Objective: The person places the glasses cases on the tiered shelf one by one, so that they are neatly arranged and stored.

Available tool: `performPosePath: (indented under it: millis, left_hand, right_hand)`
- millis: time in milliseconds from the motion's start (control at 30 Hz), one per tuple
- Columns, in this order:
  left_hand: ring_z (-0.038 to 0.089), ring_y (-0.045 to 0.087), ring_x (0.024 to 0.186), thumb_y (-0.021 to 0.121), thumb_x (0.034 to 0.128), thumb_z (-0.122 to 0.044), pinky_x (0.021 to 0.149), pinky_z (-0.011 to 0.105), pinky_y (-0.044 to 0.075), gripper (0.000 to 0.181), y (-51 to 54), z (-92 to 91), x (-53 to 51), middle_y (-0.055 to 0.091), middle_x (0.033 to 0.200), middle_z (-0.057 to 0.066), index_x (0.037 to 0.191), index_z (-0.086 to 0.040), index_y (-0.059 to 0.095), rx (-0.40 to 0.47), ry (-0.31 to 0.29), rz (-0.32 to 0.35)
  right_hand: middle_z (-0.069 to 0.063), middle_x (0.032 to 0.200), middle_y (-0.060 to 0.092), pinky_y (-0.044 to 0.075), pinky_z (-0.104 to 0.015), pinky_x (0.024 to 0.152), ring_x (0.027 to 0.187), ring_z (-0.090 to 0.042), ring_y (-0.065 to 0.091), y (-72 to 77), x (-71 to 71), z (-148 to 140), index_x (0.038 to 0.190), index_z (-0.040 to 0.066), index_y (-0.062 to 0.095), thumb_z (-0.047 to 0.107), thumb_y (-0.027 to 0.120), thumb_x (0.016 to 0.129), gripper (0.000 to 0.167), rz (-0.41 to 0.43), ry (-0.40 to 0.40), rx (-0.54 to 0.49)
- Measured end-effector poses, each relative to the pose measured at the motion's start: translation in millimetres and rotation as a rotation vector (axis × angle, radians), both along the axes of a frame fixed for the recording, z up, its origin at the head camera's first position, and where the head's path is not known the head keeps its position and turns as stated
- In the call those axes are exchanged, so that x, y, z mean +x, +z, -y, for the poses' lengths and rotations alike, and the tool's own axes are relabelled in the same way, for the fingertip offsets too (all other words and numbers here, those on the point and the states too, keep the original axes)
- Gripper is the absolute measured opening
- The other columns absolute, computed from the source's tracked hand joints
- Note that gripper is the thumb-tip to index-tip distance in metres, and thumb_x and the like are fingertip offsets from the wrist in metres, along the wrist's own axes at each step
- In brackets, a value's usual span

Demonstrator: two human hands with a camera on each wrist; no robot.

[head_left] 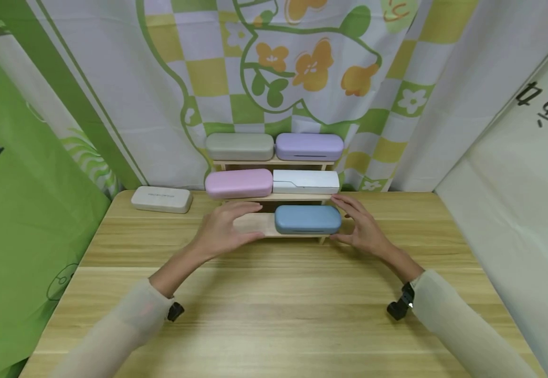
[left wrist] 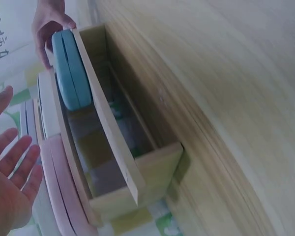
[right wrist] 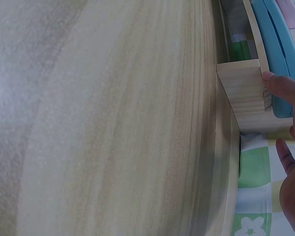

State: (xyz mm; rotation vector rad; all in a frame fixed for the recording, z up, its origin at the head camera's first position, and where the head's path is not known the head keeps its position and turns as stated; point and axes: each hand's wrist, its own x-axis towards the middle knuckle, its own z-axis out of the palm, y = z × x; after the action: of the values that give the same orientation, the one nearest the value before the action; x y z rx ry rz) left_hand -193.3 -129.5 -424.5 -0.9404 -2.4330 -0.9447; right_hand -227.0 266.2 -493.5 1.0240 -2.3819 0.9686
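A blue glasses case [head_left: 307, 219] lies on the right half of the lowest tier of a wooden stepped rack [head_left: 269, 223]. At the left end of that tier my left hand [head_left: 224, 228] hovers with thumb and fingers spread and holds nothing; the left wrist view shows this hand [left wrist: 12, 182] beside the pink case [left wrist: 59, 182]. My right hand [head_left: 364, 228] is at the rack's right end, thumb and fingers straddling the tier beside the blue case. In the right wrist view one digit of the right hand [right wrist: 292, 128] touches the tier's front edge.
On the middle tier sit the pink case [head_left: 239, 184] and a white case [head_left: 306, 182]. Above them are a grey-green case [head_left: 240, 146] and a purple case [head_left: 309, 146]. Another white case [head_left: 161, 199] lies on the wooden table [head_left: 274, 315] at left. A patterned curtain [head_left: 302, 63] hangs behind.
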Motion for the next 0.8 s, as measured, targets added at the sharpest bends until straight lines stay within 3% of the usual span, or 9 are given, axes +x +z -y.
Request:
performPosePath:
  millis: [300, 600, 667, 800]
  left_hand:
    - [0.033, 0.074, 0.114, 0.1, 0.0676, -0.026, 0.092, 0.048, 0.061, 0.063, 10.6, 35.0, 2.3, 0.077, 0.125, 0.011, 0.123, -0.005, 0.078, 0.019, -0.064, -0.119]
    - [0.035, 0.075, 0.11, 0.098, 0.0696, -0.025, 0.088, 0.051, 0.06, 0.059, 22.0, 77.4, -5.5, 0.078, 0.121, 0.011, 0.122, -0.006, 0.079, 0.028, -0.009, -0.183]
    - [0.034, 0.075, 0.11, 0.096, 0.0711, -0.025, 0.09, 0.045, 0.061, 0.057, 24.3, 88.5, -7.4, 0.078, 0.121, 0.011, 0.122, -0.006, 0.079, 0.022, 0.011, -0.184]
    - [0.036, 0.075, 0.108, 0.095, 0.0718, -0.024, 0.102, 0.02, 0.051, 0.055, 25.9, 110.7, -11.1, 0.079, 0.12, 0.012, 0.122, -0.008, 0.079, 0.028, 0.053, -0.197]
  right_hand:
    - [-0.022, 0.156, 0.05, 0.051, -0.017, 0.09, 0.139, -0.041, 0.049, -0.4, 0.7, -1, 0.152, -0.003, 0.053, -0.003, 0.102, 0.059, 0.106, 0.007, -0.005, 0.004]
    - [-0.023, 0.155, 0.05, 0.051, -0.017, 0.09, 0.137, -0.041, 0.05, 1.4, 0.9, 0, 0.152, -0.004, 0.053, -0.004, 0.102, 0.059, 0.104, -0.013, 0.007, -0.006]
    - [-0.023, 0.155, 0.05, 0.05, -0.014, 0.091, 0.137, -0.04, 0.05, 1.6, 1.0, 1, 0.151, -0.004, 0.053, -0.004, 0.102, 0.059, 0.104, -0.009, 0.011, -0.008]
    - [-0.023, 0.156, 0.049, 0.046, -0.01, 0.093, 0.137, -0.04, 0.05, 1.5, 1.3, 1, 0.151, -0.004, 0.053, -0.004, 0.102, 0.059, 0.104, 0.003, 0.01, -0.007]
